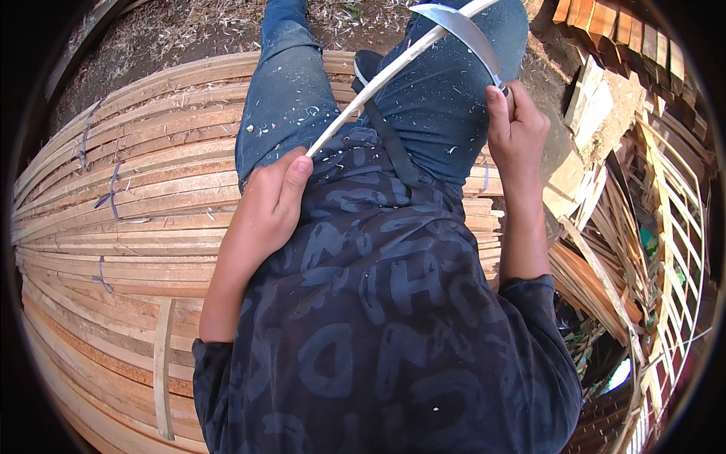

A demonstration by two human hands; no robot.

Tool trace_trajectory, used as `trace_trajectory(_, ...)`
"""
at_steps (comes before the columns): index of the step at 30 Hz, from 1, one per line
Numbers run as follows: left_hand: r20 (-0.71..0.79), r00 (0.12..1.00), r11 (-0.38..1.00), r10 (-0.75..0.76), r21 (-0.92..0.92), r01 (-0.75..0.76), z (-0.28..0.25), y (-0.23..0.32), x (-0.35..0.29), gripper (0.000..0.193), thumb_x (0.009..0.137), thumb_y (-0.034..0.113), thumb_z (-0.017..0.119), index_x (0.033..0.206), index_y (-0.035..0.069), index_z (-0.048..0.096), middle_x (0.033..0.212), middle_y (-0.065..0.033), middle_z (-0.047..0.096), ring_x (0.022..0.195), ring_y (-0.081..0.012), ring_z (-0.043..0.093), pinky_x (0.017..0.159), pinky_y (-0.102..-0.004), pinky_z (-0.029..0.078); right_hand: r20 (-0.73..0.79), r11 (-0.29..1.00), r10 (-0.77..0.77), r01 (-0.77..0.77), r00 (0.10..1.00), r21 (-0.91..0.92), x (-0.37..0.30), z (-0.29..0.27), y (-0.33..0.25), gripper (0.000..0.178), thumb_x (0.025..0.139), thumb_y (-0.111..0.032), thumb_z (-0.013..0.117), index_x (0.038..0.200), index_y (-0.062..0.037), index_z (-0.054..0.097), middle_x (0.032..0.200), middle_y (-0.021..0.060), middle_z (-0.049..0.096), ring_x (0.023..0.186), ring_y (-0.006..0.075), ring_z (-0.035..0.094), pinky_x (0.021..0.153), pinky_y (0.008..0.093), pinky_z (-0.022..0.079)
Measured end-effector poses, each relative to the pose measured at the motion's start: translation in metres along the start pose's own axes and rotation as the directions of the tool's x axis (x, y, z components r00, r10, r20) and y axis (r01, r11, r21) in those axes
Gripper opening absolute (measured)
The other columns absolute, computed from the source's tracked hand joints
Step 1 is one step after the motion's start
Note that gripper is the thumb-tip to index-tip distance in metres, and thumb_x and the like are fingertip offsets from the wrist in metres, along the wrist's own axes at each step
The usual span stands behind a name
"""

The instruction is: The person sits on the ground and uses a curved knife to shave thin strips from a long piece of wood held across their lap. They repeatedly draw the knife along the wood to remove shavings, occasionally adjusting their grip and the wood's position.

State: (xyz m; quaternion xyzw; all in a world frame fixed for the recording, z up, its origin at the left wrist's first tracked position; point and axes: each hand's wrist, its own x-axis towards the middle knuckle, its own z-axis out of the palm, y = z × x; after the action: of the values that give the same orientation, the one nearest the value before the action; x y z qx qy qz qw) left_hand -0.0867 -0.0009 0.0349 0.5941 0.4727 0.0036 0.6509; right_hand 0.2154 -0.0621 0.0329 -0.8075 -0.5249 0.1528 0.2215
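My left hand (278, 193) is closed around the lower end of a long, pale wooden stick (378, 82), its thumb lying along the wood. The stick slants up and to the right across my lap, out past the top edge. In my right hand (518, 121) is a sickle (467, 36) with a curved steel blade; its handle is hidden in the fist. The blade crosses the stick near its far end, over my right thigh; I cannot tell whether the edge touches the wood. Small pale shavings speckle my jeans (291, 98).
Bundles of long wooden strips (174, 181), tied with dark cord (111, 191), lie under and left of me. A stack of cut boards (624, 34) is at the top right. Loose slats (597, 280) and a wooden lattice (677, 227) stand at the right. Shavings litter the ground (204, 30).
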Motion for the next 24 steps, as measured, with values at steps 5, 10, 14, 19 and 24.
trace_trajectory(5, 0.04, 0.999, 0.998, 0.0, -0.066, 0.002, 0.012, 0.005, 0.008, 0.045, 0.103, 0.035, 0.03, 0.078, 0.001, 0.046, 0.062, 0.0009, 0.033, 0.056, -0.0084, 0.032, 0.05, -0.0263, 0.029, 0.003, 0.994, 0.005, -0.005, 1.0, -0.105, 0.009, -0.005, 0.007, 0.032, 0.086, -0.033, 0.066, 0.077, -0.0035, 0.057, 0.057, 0.0147, 0.054, 0.052, 0.0345, 0.056, 0.048, 0.0351, 0.043)
trace_trajectory(10, 0.063, 0.998, 0.995, -0.003, -0.095, 0.009, 0.02, 0.009, 0.012, 0.046, 0.103, 0.035, 0.03, 0.079, 0.0, 0.047, 0.061, 0.0008, 0.033, 0.054, -0.0083, 0.031, 0.05, -0.0263, 0.028, -0.003, 0.972, -0.062, 0.06, 0.998, -0.228, 0.015, -0.008, 0.021, 0.037, 0.086, -0.037, 0.065, 0.073, -0.0044, 0.054, 0.054, 0.0129, 0.052, 0.05, 0.0349, 0.054, 0.046, 0.0384, 0.042)
trace_trajectory(14, 0.064, 0.998, 0.995, -0.017, -0.099, 0.023, 0.019, 0.012, 0.013, 0.046, 0.103, 0.035, 0.03, 0.08, 0.0, 0.048, 0.061, 0.0005, 0.035, 0.054, -0.0084, 0.032, 0.049, -0.0264, 0.028, -0.018, 0.948, -0.11, 0.099, 0.994, -0.302, 0.023, -0.009, 0.031, 0.041, 0.087, -0.04, 0.064, 0.069, -0.0055, 0.049, 0.051, 0.011, 0.049, 0.048, 0.0333, 0.053, 0.045, 0.0384, 0.041)
trace_trajectory(19, 0.068, 0.997, 0.993, -0.022, -0.114, 0.029, 0.018, 0.013, 0.016, 0.046, 0.103, 0.035, 0.031, 0.081, -0.001, 0.049, 0.062, -0.0003, 0.036, 0.055, -0.0084, 0.034, 0.051, -0.0256, 0.03, -0.061, 0.943, -0.029, 0.007, 0.998, -0.333, 0.035, -0.011, 0.038, 0.043, 0.09, -0.041, 0.059, 0.068, -0.0057, 0.048, 0.05, 0.0093, 0.048, 0.045, 0.0273, 0.051, 0.045, 0.0371, 0.04)
trace_trajectory(24, 0.134, 0.984, 0.99, -0.114, -0.069, 0.124, 0.009, 0.005, 0.002, 0.047, 0.103, 0.037, 0.031, 0.081, -0.002, 0.049, 0.067, -0.0005, 0.039, 0.058, -0.0079, 0.034, 0.052, -0.0242, 0.031, -0.383, 0.875, 0.267, -0.389, 0.884, -0.288, 0.068, -0.077, 0.107, 0.051, 0.095, -0.041, 0.051, 0.065, 0.0008, 0.052, 0.049, 0.0059, 0.045, 0.047, 0.0155, 0.041, 0.048, 0.0347, 0.035)
